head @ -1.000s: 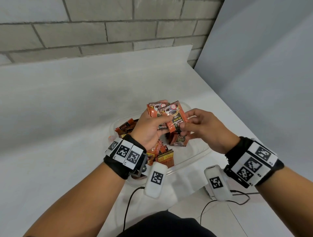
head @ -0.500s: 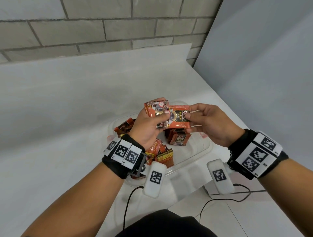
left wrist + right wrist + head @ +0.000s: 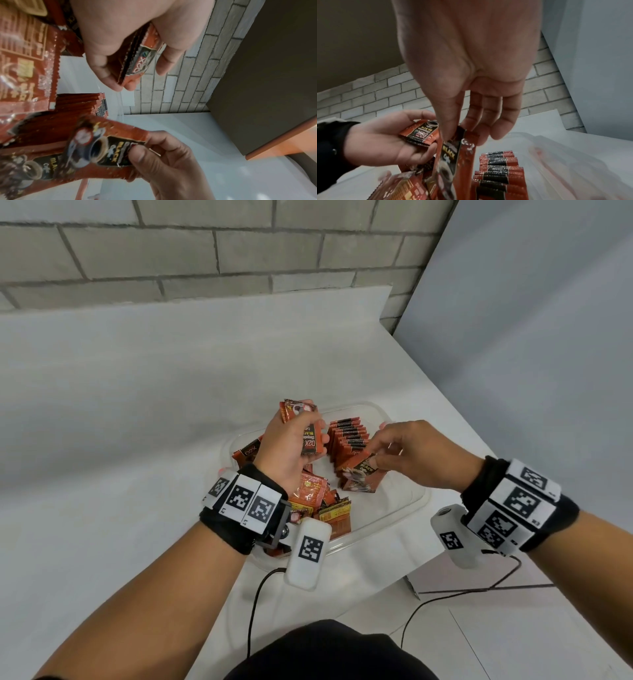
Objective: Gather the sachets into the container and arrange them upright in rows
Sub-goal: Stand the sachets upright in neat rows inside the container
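While loose, crinkled orange-and-black foil sachets [image 3: 320,501] lie jumbled at the near end of the clear, shallow plastic container [image 3: 404,508] on the white table [image 3: 120,405], the right hand [image 3: 414,453] pinches one glossy sachet [image 3: 359,477] by its top edge between thumb and fingers, lowering it against the near end of a single upright row of sachets [image 3: 347,436], whose exact count cannot be told. Farther left, the left hand [image 3: 291,446], raised above the container, curls around a small stack of flat sachets [image 3: 308,433]; their number is unclear.
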`<state>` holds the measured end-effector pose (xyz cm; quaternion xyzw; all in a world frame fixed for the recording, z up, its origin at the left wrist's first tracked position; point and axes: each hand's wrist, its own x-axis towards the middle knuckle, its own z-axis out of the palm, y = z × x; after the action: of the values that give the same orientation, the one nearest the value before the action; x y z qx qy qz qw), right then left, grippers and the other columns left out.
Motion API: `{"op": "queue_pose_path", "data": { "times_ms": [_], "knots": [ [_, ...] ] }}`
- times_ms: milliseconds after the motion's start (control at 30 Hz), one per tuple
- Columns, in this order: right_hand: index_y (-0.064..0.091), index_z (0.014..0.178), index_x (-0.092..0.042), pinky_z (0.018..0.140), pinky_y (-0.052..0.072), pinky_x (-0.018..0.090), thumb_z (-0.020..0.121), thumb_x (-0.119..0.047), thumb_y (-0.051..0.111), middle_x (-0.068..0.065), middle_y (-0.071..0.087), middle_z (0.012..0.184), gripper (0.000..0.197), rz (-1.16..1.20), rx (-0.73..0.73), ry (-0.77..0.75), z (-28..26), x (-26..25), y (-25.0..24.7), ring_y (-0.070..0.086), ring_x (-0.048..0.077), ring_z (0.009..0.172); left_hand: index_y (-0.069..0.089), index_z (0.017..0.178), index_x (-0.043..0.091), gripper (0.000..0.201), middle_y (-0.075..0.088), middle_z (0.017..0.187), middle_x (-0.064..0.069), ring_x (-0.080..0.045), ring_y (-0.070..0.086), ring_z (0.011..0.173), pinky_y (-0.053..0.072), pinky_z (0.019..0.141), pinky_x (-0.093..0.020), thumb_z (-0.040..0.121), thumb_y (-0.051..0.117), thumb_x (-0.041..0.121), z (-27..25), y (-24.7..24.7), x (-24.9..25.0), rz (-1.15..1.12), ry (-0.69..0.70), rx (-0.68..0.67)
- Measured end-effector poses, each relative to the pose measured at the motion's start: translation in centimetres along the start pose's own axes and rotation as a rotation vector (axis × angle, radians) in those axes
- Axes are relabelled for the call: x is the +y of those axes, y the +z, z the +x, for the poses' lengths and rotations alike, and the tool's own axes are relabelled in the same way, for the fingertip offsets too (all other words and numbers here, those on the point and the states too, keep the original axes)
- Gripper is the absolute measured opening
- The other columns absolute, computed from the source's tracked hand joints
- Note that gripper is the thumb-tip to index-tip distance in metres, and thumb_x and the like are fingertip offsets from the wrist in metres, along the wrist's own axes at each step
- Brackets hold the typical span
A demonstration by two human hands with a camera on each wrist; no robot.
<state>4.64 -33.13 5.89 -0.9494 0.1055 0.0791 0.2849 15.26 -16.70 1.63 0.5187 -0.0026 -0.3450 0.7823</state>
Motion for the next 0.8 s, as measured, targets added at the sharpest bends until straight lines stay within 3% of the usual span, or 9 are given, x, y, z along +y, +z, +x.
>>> {"op": "queue_pose_path", "data": {
  "times_ms": [67,133,167,300,400,533,633,800],
  "knots": [
    [0.071,0.094,-0.016,0.074,0.045,0.018,0.086,-0.014,0.068,-0.005,0.063,0.082,0.009,-0.069,-0.048,-0.008,0.2,0.2,0.2,0.056,0.004,0.067,0.057,0.1,0.019,0.01,0.063,0.086,-0.005,-0.018,0.062,0.074,0.051,0.07,-0.033,0.092,0.057,0.014,-0.1,0.0,0.2,-0.002,-0.007,-0.008],
    [0.071,0.096,-0.016,0.067,0.041,0.008,0.087,-0.012,0.065,-0.003,0.066,0.087,0.011,-0.136,-0.117,-0.017,0.3,0.3,0.5,0.057,0.002,0.069,0.057,0.1,0.018,0.009,0.064,0.087,-0.005,-0.017,0.062,0.073,0.051,0.07,-0.033,0.092,0.056,0.014,-0.3,0.0,0.3,0.003,-0.013,-0.022],
    [0.071,0.096,-0.015,0.067,0.042,0.008,0.088,-0.011,0.063,-0.003,0.067,0.089,0.012,-0.179,-0.15,-0.022,0.4,0.4,0.7,0.059,0.004,0.072,0.057,0.1,0.018,0.009,0.064,0.087,-0.005,-0.017,0.062,0.072,0.051,0.07,-0.033,0.092,0.056,0.014,-0.4,0.1,0.3,0.006,-0.019,-0.028],
    [0.072,0.098,-0.017,0.076,0.051,0.032,0.089,-0.015,0.059,-0.002,0.07,0.092,0.016,-0.411,-0.255,-0.064,1.1,0.2,1.9,0.062,0.014,0.081,0.057,0.102,0.017,0.01,0.064,0.085,-0.005,-0.016,0.062,0.069,0.051,0.066,-0.032,0.093,0.056,0.014,-0.6,0.2,0.3,0.014,-0.034,-0.043],
    [0.071,0.092,-0.014,0.062,0.048,0.028,0.091,-0.018,0.057,0.001,0.068,0.086,0.015,-0.58,-0.281,-0.104,1.7,-0.2,2.6,0.058,0.015,0.071,0.057,0.104,0.018,0.012,0.065,0.084,-0.004,-0.015,0.062,0.068,0.052,0.065,-0.031,0.093,0.056,0.013,-0.8,0.3,0.4,0.012,-0.035,-0.056],
    [0.068,0.087,-0.009,0.046,0.031,0.021,0.091,-0.013,0.052,0.006,0.065,0.081,0.017,-0.753,-0.283,-0.115,2.3,-0.5,3.0,0.055,0.021,0.065,0.058,0.105,0.019,0.014,0.066,0.082,-0.003,-0.016,0.062,0.068,0.052,0.065,-0.031,0.093,0.055,0.013,-1.0,0.4,0.5,0.015,-0.026,-0.059],
    [0.065,0.086,-0.009,0.044,0.024,0.021,0.09,-0.01,0.05,0.005,0.057,0.077,0.016,-0.836,-0.289,-0.087,2.3,-0.8,2.7,0.049,0.022,0.064,0.057,0.105,0.019,0.013,0.065,0.084,-0.003,-0.016,0.063,0.069,0.052,0.066,-0.031,0.093,0.055,0.014,-1.1,0.3,0.5,0.028,-0.031,-0.063],
    [0.062,0.09,-0.009,0.044,0.025,0.021,0.093,-0.011,0.048,0.003,0.05,0.077,0.015,-0.911,-0.303,-0.097,2.5,-1.1,2.6,0.048,0.022,0.065,0.057,0.105,0.019,0.011,0.063,0.087,-0.005,-0.015,0.063,0.068,0.052,0.064,-0.03,0.094,0.055,0.016,-1.1,0.1,0.4,0.037,-0.04,-0.076]
  ]
}}
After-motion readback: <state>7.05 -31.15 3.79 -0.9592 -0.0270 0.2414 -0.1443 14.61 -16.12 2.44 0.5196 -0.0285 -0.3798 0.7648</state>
